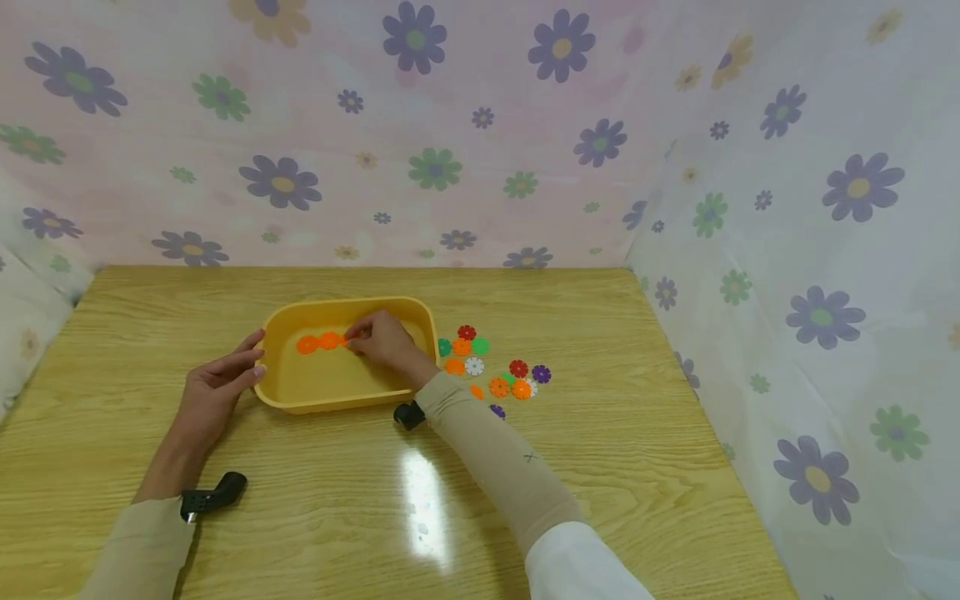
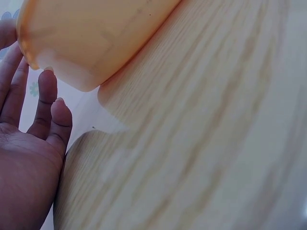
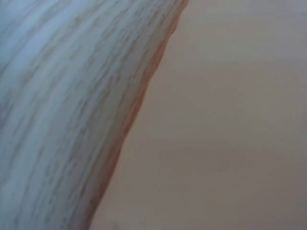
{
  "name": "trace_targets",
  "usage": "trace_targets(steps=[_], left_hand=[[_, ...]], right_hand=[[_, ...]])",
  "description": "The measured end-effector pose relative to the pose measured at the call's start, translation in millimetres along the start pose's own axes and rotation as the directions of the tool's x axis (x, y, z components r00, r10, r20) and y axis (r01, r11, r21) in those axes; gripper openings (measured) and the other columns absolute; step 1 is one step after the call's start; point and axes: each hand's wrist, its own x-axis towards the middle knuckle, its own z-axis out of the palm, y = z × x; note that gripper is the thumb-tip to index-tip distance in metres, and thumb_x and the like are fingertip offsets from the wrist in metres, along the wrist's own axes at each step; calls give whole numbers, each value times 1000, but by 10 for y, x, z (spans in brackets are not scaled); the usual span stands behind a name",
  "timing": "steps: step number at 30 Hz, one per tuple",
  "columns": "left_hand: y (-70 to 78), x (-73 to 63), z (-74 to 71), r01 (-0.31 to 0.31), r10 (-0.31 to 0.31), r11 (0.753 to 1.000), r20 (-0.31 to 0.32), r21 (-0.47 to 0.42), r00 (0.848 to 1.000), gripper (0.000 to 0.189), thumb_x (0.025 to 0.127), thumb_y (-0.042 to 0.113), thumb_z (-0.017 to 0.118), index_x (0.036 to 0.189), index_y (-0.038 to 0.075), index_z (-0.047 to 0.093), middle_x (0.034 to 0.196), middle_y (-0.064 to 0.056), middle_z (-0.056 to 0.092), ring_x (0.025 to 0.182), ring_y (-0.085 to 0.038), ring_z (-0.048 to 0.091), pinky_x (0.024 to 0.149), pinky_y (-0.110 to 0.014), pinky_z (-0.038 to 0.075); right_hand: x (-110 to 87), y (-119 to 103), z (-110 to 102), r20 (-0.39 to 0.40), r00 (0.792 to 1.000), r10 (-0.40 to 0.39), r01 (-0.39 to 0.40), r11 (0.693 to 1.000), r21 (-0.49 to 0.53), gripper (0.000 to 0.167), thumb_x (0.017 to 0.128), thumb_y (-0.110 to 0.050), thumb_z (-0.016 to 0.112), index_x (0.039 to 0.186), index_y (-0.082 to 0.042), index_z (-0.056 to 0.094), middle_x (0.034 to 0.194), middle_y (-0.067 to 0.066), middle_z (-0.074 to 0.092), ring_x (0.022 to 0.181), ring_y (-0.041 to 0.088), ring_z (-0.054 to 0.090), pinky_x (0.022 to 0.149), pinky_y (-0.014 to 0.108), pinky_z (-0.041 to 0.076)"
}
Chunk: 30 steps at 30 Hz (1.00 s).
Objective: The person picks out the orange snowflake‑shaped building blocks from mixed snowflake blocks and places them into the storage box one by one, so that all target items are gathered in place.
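White fabric sleeve [image 1: 581, 562] lies lower right; orange plastic disc [image 1: 346, 340], pinched by right hand [image 1: 384, 340], should be aligned gently, oblong yellow plastic tray [image 1: 322, 379] steadied by relaxed left hand [image 1: 213, 390].

Yel. tub [image 1: 330, 382], bright orange discs [image 1: 308, 344] in it; loose discs [image 1: 499, 387] in red, orange, green, white & purple. Table [image 1: 637, 467] = yel.-brn. wood grain; backdrop [image 1: 495, 218] pale pink w/ purple, green & tan-orange flower print, R side cloth [image 1: 757, 358] whitish w/ similar flowers. Sleeves [image 1: 495, 458] beige, R w/ small dark X & white upper pt.; wrist cams [image 1: 225, 490] blk.
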Motion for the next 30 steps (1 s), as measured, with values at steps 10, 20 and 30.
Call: trace_targets(steps=[10,20,30], left_hand=[[21,-8,29,5,-5,1000,5,8,1000,28,98,-15,54,124,-14,65,141,7,63,137,2,49,103,-13,47],[18,12,39,14,-14,1000,3,18,1000,28,98,-13,55,125,-13,65,142,8,62,137,2,49,102,-13,48],[9,-20,17,7,-6,999,-18,34,1000,28,97,-13,57,124,-11,67,140,8,64,136,2,50,102,-12,47]], right_hand=[[-18,-8,-5,20,1000,7,-6,1000,-30,14,101,-15,66,106,-9,76,89,0,71,74,10,57,68,17,48],[0,-34,-41,-52,994,-91,93,995,22,18,103,-11,59,115,-6,72,90,4,69,75,13,58,66,17,45],[-62,-221,-111,-224,897,-381,432,864,259,29,106,-7,54,130,6,63,96,24,65,95,40,69,70,42,62]])
